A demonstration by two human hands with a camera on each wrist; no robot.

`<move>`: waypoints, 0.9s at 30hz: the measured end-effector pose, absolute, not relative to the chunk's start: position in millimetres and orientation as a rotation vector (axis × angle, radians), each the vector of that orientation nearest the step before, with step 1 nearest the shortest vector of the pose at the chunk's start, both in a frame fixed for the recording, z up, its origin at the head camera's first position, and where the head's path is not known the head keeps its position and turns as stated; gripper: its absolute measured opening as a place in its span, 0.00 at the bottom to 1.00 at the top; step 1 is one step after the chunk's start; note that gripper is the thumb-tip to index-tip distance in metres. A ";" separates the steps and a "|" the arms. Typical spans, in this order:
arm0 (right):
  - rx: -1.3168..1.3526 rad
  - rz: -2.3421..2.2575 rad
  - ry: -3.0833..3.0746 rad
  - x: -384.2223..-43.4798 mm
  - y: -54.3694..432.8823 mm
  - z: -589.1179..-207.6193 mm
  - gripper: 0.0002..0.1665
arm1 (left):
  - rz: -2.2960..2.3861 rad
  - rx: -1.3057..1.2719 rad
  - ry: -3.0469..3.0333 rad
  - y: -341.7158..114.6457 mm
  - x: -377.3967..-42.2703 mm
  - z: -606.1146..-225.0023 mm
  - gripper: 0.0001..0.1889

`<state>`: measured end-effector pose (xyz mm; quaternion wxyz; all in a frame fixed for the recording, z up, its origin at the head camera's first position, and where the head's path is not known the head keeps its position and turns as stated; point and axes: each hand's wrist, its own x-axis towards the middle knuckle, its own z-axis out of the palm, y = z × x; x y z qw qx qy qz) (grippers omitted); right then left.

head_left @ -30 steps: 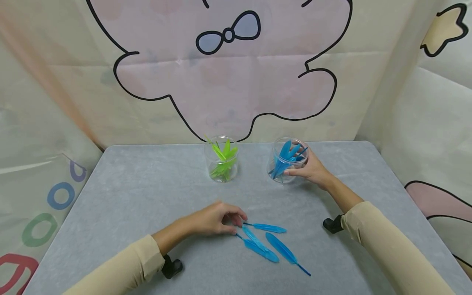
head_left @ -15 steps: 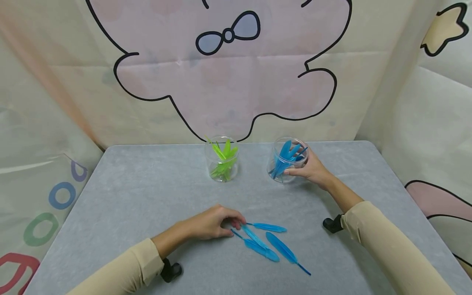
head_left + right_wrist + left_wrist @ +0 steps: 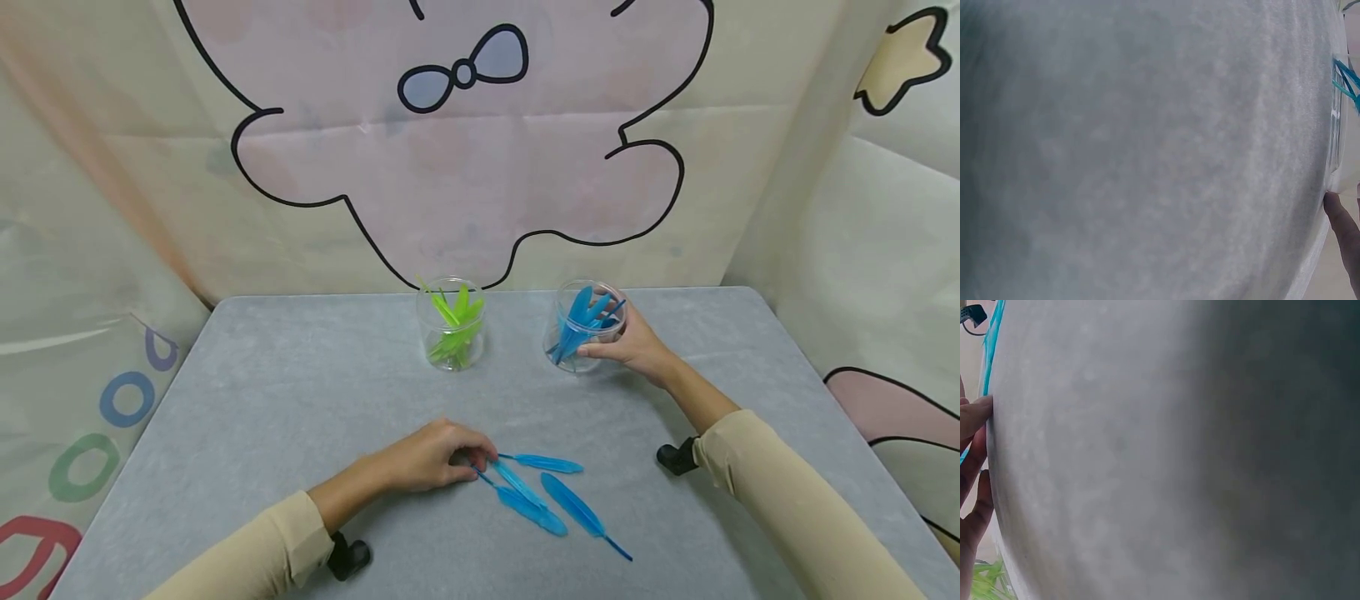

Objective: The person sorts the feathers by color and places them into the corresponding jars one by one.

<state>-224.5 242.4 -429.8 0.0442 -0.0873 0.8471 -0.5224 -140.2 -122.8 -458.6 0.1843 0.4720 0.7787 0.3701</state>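
Several blue feathers lie in front of my left hand (image 3: pixel 438 454), whose thumb and fingers pinch at the quill end of one blue feather (image 3: pixel 517 482). Just below it another feather (image 3: pixel 529 508) overlaps it, its quill reaching under the thumb. A short feather (image 3: pixel 551 463) lies above, its quill tip at the fingertips. Farther right, a separate feather (image 3: pixel 573 503) points its quill toward the front. My right hand (image 3: pixel 643 346) grips a clear jar (image 3: pixel 553 330) from its right side. Blue feathers (image 3: pixel 581 317) stand tilted inside that jar.
A second clear jar (image 3: pixel 424 335) holding bright green feathers (image 3: pixel 457 325) stands left of the gripped one, near the table's back edge. Grey cloth covers the table (image 3: pixel 315 367). A printed cloth backdrop (image 3: pixel 450 167) rises behind it, with more at both sides.
The left hand has drawn slightly back to the left and down, and its fingers have closed in at the feather quills. The right hand and its jar have stayed in place.
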 end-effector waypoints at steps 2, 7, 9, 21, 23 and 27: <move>-0.268 -1.600 2.585 -224.5 242.4 -429.7 0.59 | 1.035 1.339 2.210 -122.7 -139.3 -458.9 0.14; -0.264 -1.607 2.578 -224.3 242.4 -429.8 0.59 | 1.034 1.349 2.226 -122.2 -138.4 -458.7 0.13; -0.258 -1.609 2.571 -224.2 242.1 -429.8 0.60 | 1.038 1.351 2.227 -122.4 -138.2 -458.6 0.13; -0.259 -1.587 2.577 -218.9 238.5 -421.4 0.59 | 1.168 1.330 2.181 -119.3 -138.3 -448.6 0.13; -0.273 -1.589 2.587 -222.8 241.8 -428.6 0.59 | 1.187 1.331 2.184 -118.4 -139.6 -444.9 0.13; -0.295 -1.610 2.577 -223.8 242.6 -430.9 0.58 | 1.238 1.376 2.211 -116.4 -144.1 -438.6 0.13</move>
